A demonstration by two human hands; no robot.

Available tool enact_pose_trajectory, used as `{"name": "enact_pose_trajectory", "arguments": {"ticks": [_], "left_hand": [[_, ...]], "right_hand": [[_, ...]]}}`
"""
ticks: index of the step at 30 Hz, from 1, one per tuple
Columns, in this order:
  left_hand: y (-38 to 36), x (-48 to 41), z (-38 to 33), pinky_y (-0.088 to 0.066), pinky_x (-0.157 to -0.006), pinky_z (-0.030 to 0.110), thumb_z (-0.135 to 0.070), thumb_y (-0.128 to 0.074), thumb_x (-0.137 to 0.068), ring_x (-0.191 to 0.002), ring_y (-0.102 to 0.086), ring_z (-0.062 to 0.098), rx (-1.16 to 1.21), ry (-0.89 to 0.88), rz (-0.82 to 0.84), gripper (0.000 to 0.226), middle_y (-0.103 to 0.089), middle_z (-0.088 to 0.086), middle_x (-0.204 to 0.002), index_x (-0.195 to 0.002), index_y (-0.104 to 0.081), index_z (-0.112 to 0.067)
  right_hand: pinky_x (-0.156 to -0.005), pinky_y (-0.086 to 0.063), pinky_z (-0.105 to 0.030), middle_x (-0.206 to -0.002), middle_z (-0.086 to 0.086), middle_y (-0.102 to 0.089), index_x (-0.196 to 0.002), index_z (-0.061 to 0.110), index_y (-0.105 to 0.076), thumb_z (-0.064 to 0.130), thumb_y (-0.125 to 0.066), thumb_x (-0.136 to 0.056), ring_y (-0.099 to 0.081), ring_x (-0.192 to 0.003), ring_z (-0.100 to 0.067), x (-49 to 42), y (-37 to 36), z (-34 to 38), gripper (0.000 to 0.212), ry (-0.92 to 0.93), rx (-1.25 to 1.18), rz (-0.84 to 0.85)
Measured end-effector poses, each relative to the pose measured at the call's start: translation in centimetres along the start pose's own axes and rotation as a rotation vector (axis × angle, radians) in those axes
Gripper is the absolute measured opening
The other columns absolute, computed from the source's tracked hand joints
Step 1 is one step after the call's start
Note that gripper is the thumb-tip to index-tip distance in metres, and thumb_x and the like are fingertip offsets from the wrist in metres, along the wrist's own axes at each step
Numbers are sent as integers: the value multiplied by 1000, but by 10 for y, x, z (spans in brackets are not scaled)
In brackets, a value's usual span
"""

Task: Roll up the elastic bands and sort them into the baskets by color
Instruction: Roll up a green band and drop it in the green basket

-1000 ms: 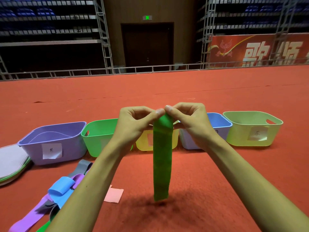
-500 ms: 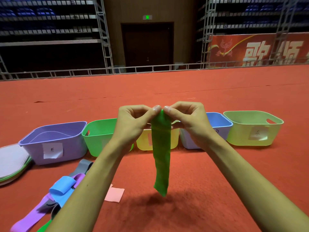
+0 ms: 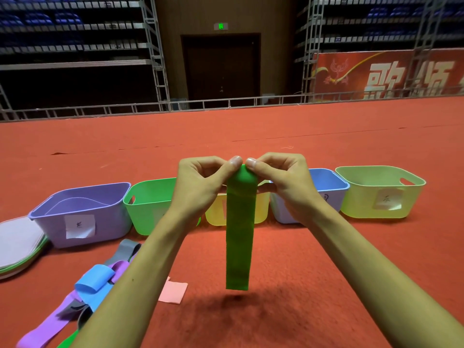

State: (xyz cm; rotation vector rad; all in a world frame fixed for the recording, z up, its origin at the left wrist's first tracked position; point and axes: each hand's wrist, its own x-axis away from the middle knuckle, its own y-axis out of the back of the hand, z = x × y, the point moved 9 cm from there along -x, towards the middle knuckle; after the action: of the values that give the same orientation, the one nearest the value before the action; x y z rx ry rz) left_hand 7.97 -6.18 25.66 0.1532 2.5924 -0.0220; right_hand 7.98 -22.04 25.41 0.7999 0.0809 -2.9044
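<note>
Head view: both hands are raised in front of the person, above the red carpeted floor (image 3: 313, 285). The left hand (image 3: 200, 187) and the right hand (image 3: 283, 184) have their fingers curled and pinch the top of a flat green elastic band (image 3: 238, 234), thumb tips nearly touching over it. The top of the band is wound into a small roll between the thumbs and fingers. The rest hangs straight down as a flat strip, its lower end clear of the floor above a dark shadow.

Behind the hands a row of plastic baskets stands on the floor. From left to right they are a purple plastic basket (image 3: 82, 214) with a white paper label, a green plastic basket (image 3: 148, 204), a yellow plastic basket (image 3: 216, 219) partly hidden by the band, a blue plastic basket (image 3: 326, 179) behind the right wrist, and a pale lime plastic basket (image 3: 381, 197) with a label.

At lower left loose bands lie in a heap on the floor: a light blue elastic band (image 3: 94, 280), a purple elastic band (image 3: 50, 327) and a grey elastic band (image 3: 125, 249). A pink paper square (image 3: 173, 292) lies just beside them. A stack of flat rounded lids (image 3: 17, 247) sits at the left edge, next to the purple basket.
</note>
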Motion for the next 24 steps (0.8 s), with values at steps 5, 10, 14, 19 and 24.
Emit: {"name": "enact_pose_trajectory", "arguments": {"ticks": [5, 10, 14, 19, 24], "left_hand": [[4, 2, -3, -55, -63, 25, -4, -77, -85, -75, -72, 16, -2, -43, 2, 15, -79, 17, -87, -97, -77, 4], [4, 4, -10, -58, -67, 24, 2, -78, -82, -75, -74, 16, -27, -109, 21, 20, -79, 15, -88, -101, -77, 5], [5, 4, -14, -61, -75, 31, -5, -81, -83, -80, -76, 18, -156, -156, 31, 13, -80, 7, -87, -96, -80, -2], [1, 4, -19, -62, -78, 35, -5, -79, -86, -83, -78, 21, -170, -179, 25, 9, -80, 7, -87, -94, -80, -3], [12, 6, -18, -57, -68, 26, -23, -87, -81, -80, -74, 9, -356, -195, -146, 17, -79, -4, -88, -96, -81, -18]], "right_hand": [[-67, -54, -35, -80, -15, -69, -78, 3, -70, 14, -70, -95, -64, -79, -24, 1, -1, -3, 20, -41, -11, 8], [-72, -54, -39, -76, -7, -68, -82, 0, -69, 16, -69, -94, -62, -79, -19, 3, 0, -5, 20, -75, -3, 13], [-70, -55, -36, -76, -8, -66, -82, -1, -69, 16, -69, -95, -61, -77, -17, 3, 0, -5, 22, -76, 22, 18], [-68, -56, -33, -83, -6, -73, -88, 8, -75, 19, -72, -94, -66, -83, -16, 2, 2, -4, 13, -64, 60, 16], [-61, -55, -26, -75, -5, -74, -82, 6, -74, 9, -74, -91, -67, -71, -13, 0, 3, -5, 9, -36, 37, -87]]}}
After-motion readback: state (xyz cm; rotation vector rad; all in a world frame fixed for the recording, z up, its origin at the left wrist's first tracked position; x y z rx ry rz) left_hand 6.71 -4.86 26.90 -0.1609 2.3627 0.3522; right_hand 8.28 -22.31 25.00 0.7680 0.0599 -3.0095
